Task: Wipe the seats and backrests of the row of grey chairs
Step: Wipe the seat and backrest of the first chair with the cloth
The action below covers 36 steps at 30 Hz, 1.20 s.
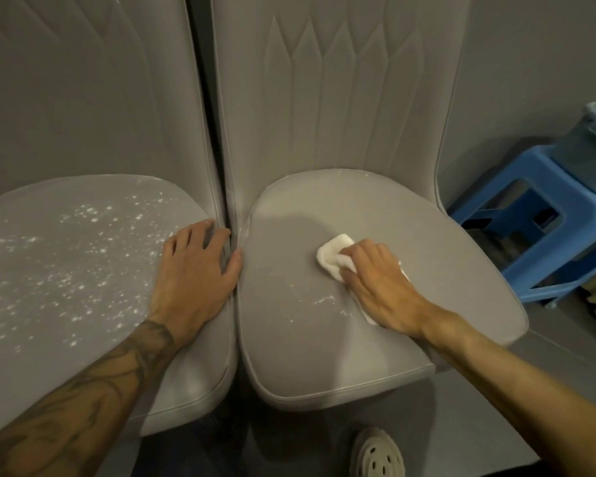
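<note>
Right now the right hand [379,287] presses a folded white cloth [334,254] on the middle of the right chair seat [324,356], with bent fingers holding it. The cloth looks soft, light and floppy, so it is best kept bunched under the palm or it may slip away. The left hand [197,270] lies flat and loose on the edge of the left chair seat [66,321], holding nothing. That seat is full of white specks [83,215] — the right one has only a few. Both seats look smooth and padded. A tall stitched backrest [341,98] stands behind, and a blue plastic stool [537,187] sits by the grey wall
</note>
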Motion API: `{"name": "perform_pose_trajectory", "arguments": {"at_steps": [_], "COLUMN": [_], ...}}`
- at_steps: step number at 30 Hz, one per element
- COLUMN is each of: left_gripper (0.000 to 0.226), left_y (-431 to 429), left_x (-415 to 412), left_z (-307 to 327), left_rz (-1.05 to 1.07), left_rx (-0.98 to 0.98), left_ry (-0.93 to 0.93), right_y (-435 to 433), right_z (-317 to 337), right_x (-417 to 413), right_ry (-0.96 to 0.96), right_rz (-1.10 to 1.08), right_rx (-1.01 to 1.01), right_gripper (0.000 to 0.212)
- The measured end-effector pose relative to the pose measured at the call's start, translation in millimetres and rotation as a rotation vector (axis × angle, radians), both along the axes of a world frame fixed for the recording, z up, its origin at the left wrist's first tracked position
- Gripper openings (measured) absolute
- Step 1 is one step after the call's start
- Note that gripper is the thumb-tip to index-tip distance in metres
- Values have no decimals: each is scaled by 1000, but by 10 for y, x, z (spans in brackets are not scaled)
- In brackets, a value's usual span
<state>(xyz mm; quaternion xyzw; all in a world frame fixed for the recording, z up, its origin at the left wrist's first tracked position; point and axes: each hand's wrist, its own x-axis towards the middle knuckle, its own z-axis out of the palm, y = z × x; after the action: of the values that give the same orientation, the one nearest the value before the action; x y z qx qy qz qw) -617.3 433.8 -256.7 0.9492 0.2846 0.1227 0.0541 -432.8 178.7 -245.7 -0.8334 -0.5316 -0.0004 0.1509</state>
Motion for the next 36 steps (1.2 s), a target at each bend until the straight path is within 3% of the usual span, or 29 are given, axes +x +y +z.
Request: {"name": "perform_pose_trajectory", "arguments": {"at_steps": [3, 7, 9, 15, 22, 29, 34, 36], "left_gripper": [65, 67, 67, 60, 62, 59, 57, 58], "left_y": [-7, -2, -5, -14, -31, -52, -46, -40], "left_x": [-10, -2, -5, -4, -5, -14, -5, -6], "left_z": [7, 18, 13, 23, 65, 84, 66, 58], "left_rz": [-6, -3, -6, 0, -2, -1, -5, -3], "left_rx": [-2, -10, -2, -29, -28, -33, -29, -25], "left_ry": [7, 17, 14, 7, 32, 14, -9, -16], "right_y": [-113, -153, -113, -224, -321, -365, -466, -443], "right_z": [65, 100, 44, 32, 87, 24, 78, 18], "right_x": [153, 552, 462, 74, 497, 155, 527, 373], "right_ry": [13, -8, -36, 35, -5, 11, 16, -2], "right_rz": [47, -232, -264, 20, -329, -37, -357, -382], "right_rx": [-59, -68, -78, -36, -96, 4, -68, -37], "right_gripper": [23, 28, 30, 25, 32, 23, 30, 29]}}
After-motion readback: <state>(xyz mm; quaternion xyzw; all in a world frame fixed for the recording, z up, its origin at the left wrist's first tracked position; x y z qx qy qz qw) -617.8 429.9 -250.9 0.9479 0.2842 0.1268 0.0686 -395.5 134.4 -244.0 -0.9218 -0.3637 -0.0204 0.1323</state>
